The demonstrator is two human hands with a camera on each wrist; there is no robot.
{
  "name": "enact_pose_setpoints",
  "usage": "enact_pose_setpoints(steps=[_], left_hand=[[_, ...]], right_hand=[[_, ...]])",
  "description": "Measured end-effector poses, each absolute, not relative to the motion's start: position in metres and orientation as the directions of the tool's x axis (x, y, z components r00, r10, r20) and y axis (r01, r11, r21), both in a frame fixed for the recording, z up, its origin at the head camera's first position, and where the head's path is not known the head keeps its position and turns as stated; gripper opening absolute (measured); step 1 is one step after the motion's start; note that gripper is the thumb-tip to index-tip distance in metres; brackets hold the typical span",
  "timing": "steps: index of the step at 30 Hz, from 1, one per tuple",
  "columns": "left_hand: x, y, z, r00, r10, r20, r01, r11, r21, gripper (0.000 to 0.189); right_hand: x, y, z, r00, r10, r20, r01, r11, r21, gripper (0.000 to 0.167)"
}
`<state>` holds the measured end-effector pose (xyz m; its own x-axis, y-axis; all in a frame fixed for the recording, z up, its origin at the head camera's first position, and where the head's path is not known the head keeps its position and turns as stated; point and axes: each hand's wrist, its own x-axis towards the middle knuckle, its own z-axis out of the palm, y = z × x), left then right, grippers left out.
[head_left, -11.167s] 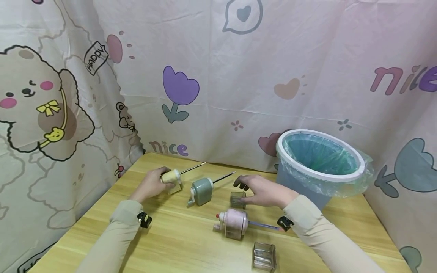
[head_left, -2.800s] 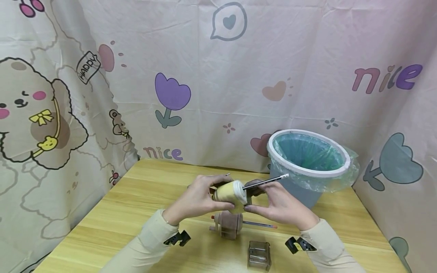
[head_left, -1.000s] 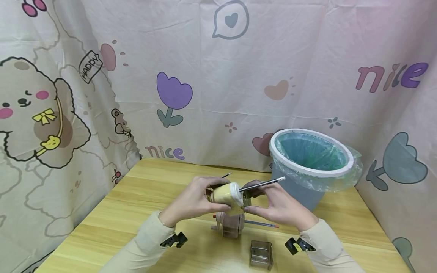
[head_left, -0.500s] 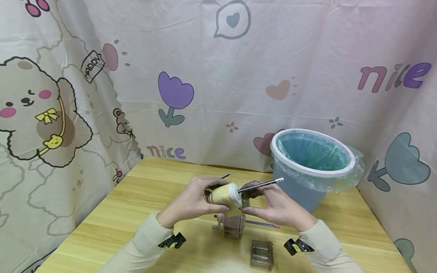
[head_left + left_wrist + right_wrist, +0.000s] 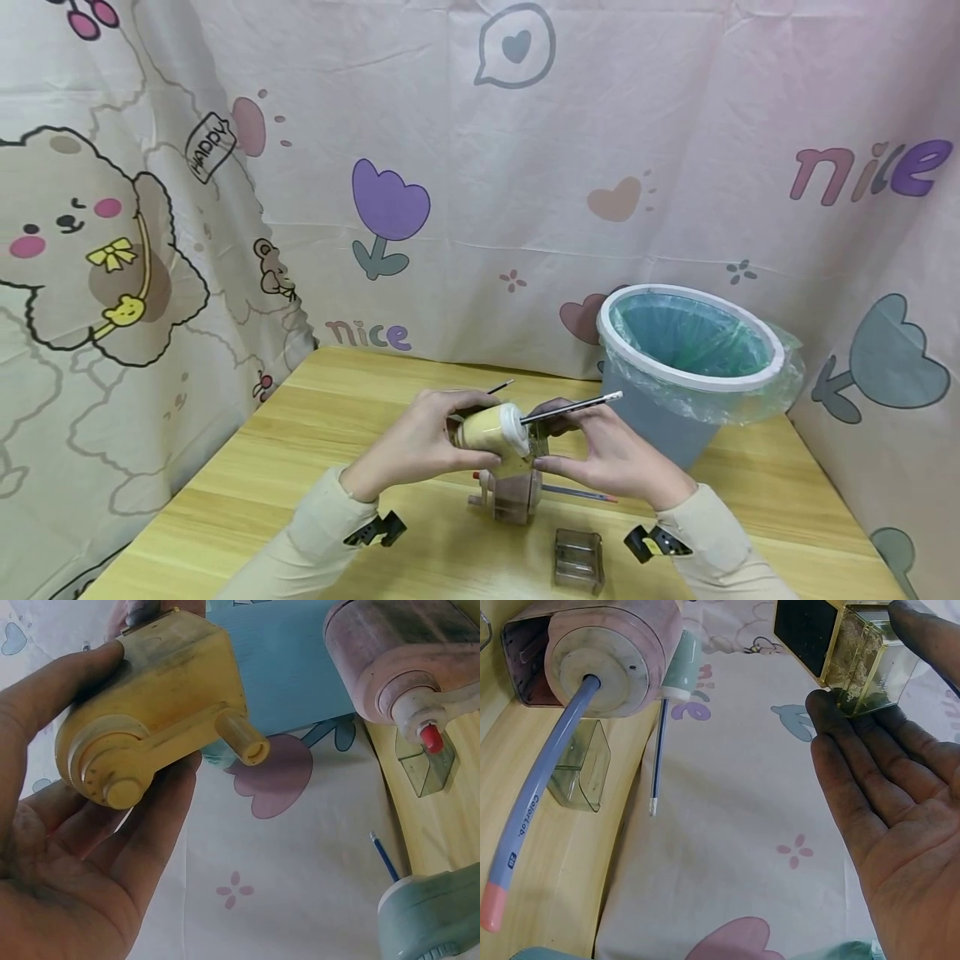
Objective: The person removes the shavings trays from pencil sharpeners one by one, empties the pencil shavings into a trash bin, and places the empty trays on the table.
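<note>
My left hand [image 5: 420, 437] grips a yellow crank pencil sharpener [image 5: 482, 428] raised above the table, thumb and fingers on opposite sides. A dark pencil [image 5: 573, 406] sticks out of its white front. In the left wrist view its crank handle [image 5: 244, 739] faces the camera. My right hand [image 5: 611, 454] pinches a clear shavings drawer [image 5: 874, 664] between thumb and fingers. Shavings show inside it. The drawer is at the sharpener's black opening [image 5: 806, 634]; how far in it sits, I cannot tell.
Below my hands stands a pink sharpener [image 5: 513, 497] with a pencil in it. A clear drawer [image 5: 578, 560] lies in front. The teal sharpener [image 5: 427, 922] and another drawer [image 5: 580, 765] are hidden in the head view. A lined bin [image 5: 660, 417] stands back right.
Since the oldest frame, my left hand has lifted the yellow sharpener and brought it right. My right hand has left the table drawer and now pinches another. The last second shows little change.
</note>
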<state>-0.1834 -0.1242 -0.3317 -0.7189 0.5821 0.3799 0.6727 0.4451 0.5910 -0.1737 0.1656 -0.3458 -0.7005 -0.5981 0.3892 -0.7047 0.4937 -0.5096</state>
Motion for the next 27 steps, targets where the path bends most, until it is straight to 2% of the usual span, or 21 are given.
enact_pose_setpoints(steps=[23, 27], left_hand=[[-0.180, -0.132, -0.330, -0.724, 0.577, 0.379, 0.670, 0.455, 0.587, 0.065], [-0.182, -0.137, -0.332, -0.726, 0.578, 0.373, 0.662, 0.441, 0.606, 0.065]], right_hand=[[-0.175, 0.163, -0.346, -0.700, -0.604, 0.381, -0.700, 0.474, -0.534, 0.041], [-0.174, 0.166, -0.344, -0.745, -0.558, 0.366, -0.662, 0.552, -0.507, 0.044]])
